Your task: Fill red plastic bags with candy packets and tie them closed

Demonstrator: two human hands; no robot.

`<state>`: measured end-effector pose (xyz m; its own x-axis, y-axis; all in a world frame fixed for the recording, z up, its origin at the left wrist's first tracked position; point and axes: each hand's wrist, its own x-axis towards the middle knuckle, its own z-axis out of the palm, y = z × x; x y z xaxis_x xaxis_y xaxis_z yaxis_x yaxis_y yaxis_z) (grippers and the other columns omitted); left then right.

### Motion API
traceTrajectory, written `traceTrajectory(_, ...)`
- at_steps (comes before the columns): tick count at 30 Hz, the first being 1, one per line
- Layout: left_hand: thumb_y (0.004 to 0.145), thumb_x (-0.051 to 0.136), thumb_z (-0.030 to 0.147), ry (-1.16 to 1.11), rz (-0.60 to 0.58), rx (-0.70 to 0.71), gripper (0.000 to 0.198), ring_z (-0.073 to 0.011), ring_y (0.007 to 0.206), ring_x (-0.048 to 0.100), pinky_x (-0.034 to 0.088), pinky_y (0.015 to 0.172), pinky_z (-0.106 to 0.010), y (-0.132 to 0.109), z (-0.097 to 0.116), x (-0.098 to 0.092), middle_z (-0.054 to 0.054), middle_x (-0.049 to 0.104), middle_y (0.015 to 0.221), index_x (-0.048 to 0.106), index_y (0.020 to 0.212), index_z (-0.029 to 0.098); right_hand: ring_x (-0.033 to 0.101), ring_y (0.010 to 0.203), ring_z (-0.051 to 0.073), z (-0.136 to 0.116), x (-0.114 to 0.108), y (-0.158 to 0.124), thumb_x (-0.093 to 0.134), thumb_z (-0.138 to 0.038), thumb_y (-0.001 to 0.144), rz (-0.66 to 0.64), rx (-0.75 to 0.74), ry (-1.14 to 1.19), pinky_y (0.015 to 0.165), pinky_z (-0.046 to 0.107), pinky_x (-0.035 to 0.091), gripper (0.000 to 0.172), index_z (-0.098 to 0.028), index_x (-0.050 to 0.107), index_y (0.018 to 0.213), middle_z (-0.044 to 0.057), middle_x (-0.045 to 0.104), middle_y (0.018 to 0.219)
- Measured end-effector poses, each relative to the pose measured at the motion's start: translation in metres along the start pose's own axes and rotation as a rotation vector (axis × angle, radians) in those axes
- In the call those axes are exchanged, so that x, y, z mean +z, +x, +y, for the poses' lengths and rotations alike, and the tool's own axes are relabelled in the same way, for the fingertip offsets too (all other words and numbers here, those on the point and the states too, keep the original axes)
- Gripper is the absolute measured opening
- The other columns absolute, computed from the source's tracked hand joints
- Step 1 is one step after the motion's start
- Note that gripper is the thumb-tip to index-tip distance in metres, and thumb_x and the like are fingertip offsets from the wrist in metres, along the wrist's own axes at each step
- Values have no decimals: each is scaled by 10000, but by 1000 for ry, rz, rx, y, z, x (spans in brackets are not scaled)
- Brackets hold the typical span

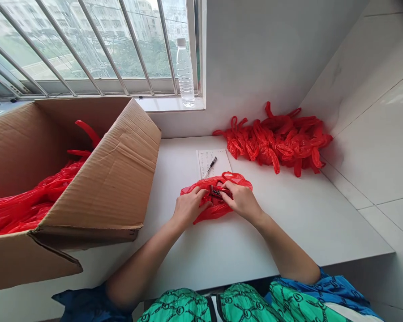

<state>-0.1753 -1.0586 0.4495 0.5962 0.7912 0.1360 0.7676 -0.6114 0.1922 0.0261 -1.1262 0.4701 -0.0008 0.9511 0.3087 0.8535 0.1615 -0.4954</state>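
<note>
A red plastic bag [215,212] lies on the white counter in front of me, its mouth spread and its handle loops towards the back. Inside the opening shows a small dark red packet [216,192] with black and white lettering; its contents cannot be made out. My left hand [189,207] grips the bag's left rim, fingers curled over the edge. My right hand [244,202] reaches in from the right, thumb and fingers closed on the packet's right end.
A large open cardboard box [110,179] with red bags [30,203] inside stands at the left. Tied red bags [278,141] are heaped at the back right. Behind my bag lie a paper sheet [206,156] and a pen [210,166]. A water bottle [185,76] stands on the windowsill.
</note>
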Motion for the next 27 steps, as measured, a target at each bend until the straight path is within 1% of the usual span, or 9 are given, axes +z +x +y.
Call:
traceTrajectory(3,886,600,498,8,-42,27,349,-208,770,666,367,531,-267,0,4,-2,-52,653,1165,627,1161,285,686,801,201,2,4,0,476,-295,975,-18,29,-115,677,275,443,183,-197,615,1041,37,737,898)
traceTrajectory(6,902,585,414,-64,-32,57,185,-186,774,656,373,554,-259,0,0,-3,-16,680,1047,642,1010,275,690,808,201,5,5,1,474,-310,983,-29,57,-149,663,273,434,186,-204,611,1052,33,738,908)
traceTrajectory(8,909,567,355,-126,-10,61,120,-182,802,656,396,587,-254,0,-6,-3,1,696,958,633,967,272,689,791,202,6,4,1,475,-319,982,-21,75,-137,671,279,440,190,-207,605,1063,29,735,887)
traceTrajectory(13,853,651,419,-199,-22,89,224,-225,906,653,435,636,-279,-2,-15,0,-28,703,1017,639,1000,250,676,738,203,9,2,2,435,-311,987,34,111,-39,714,296,467,197,-203,582,1062,17,711,799)
traceTrajectory(16,841,665,394,-259,-70,96,186,-218,842,651,435,616,-280,-3,-13,-1,-30,707,955,666,943,238,683,764,215,11,2,3,384,-297,999,54,123,-12,710,302,472,219,-204,554,1101,27,717,836)
traceTrajectory(19,861,638,395,-474,-86,71,198,-191,754,648,464,625,-278,-3,-9,-5,-26,717,893,697,959,233,690,773,227,11,1,3,348,-301,1007,31,144,-46,694,309,470,256,-205,541,1145,39,727,868)
traceTrajectory(21,887,609,415,-660,-6,35,245,-189,785,658,499,694,-285,-2,-6,-10,-36,726,918,704,1006,224,692,772,230,10,1,3,354,-313,1006,26,142,-71,682,310,467,267,-208,549,1155,39,732,873)
traceTrajectory(23,896,599,451,-868,116,-37,302,-197,841,668,518,747,-292,-1,-6,-16,-52,730,952,693,1043,204,694,791,225,8,1,2,378,-318,1000,43,124,-69,685,305,467,262,-215,570,1145,35,738,893)
traceTrajectory(27,857,654,498,-1249,270,-192,342,-175,792,672,526,709,-267,1,-7,-23,-45,716,904,648,980,179,693,805,207,4,1,-1,428,-332,985,67,78,26,695,294,477,255,-224,627,1102,27,745,911)
